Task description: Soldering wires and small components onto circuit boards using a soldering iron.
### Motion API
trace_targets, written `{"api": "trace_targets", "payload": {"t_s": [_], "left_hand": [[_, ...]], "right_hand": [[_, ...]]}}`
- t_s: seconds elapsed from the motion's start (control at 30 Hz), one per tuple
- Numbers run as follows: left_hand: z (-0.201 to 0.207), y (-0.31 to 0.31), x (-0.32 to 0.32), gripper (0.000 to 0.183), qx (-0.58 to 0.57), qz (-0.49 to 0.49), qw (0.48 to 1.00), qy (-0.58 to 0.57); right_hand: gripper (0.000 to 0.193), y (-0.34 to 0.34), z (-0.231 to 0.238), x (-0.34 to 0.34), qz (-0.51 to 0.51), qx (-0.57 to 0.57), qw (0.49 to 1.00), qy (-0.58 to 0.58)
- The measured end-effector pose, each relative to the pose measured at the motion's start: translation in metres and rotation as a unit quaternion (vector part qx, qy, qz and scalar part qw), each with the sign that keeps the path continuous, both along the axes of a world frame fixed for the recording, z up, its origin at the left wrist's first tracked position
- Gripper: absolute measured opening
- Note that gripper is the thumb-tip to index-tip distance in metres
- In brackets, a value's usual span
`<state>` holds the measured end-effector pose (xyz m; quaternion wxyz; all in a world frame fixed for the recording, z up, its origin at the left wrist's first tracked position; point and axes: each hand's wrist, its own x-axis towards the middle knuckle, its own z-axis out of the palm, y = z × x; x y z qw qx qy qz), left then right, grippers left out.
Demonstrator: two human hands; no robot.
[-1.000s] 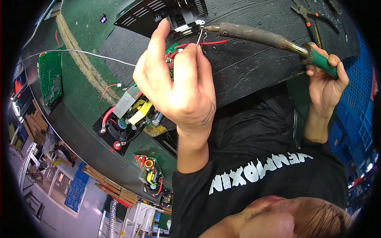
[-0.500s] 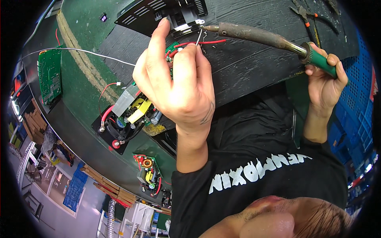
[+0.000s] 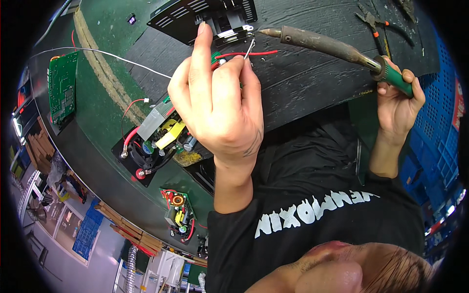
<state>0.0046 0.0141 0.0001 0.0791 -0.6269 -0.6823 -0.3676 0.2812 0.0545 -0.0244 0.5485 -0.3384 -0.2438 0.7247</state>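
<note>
My right hand [image 3: 398,100] grips the green handle of a soldering iron [image 3: 332,45] that points left across the table. Its tip stands a little to the right of a metal terminal [image 3: 250,29] on a black slotted panel [image 3: 183,18]. My left hand [image 3: 222,102] pinches a strand of solder wire [image 3: 249,48] between thumb and finger, its end close by the terminal. One stretched finger of that hand touches the panel. The wire's long tail runs off to the left. Under the left hand a red lead [image 3: 259,52] and part of a circuit board show; the rest is hidden.
A black-based electronic assembly [image 3: 146,151] with yellow parts lies left of my left forearm. Another small board [image 3: 180,215] sits nearer me, and a green circuit board [image 3: 62,88] stands at the far left. Pliers [image 3: 375,29] lie at the far right on the black mat [image 3: 317,83].
The soldering iron's tip has drawn back to the right, away from the terminal. My left hand still holds the solder wire almost in the same place.
</note>
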Motion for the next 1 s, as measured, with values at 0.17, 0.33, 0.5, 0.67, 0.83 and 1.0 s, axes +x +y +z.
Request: {"api": "trace_targets", "payload": {"t_s": [0.17,0.33,0.5,0.67,0.83,1.0], "left_hand": [[0.004,0.001,0.0,0.009,-0.003,0.001,1.0,0.01],[0.001,0.001,0.002,0.008,0.013,0.003,1.0,-0.003],[-0.001,0.001,0.006,0.007,0.026,0.024,0.999,-0.016],[-0.002,0.005,0.007,0.007,0.031,0.033,0.999,-0.01],[-0.004,0.007,0.006,0.007,0.04,0.044,0.998,-0.004],[-0.004,0.007,0.007,0.007,0.04,0.044,0.998,-0.002]], "right_hand": [[0.021,0.002,0.004,-0.004,-0.018,0.002,1.0,0.001],[0.025,0.005,0.004,-0.001,-0.021,-0.002,1.0,0.014],[0.028,0.007,0.006,-0.002,-0.012,-0.011,1.0,0.022],[0.023,0.007,0.008,-0.011,-0.021,0.009,1.0,0.007],[0.028,0.009,0.004,-0.01,0.006,0.01,1.0,0.024],[0.028,0.008,0.004,-0.012,0.003,0.006,1.0,0.023]]}}
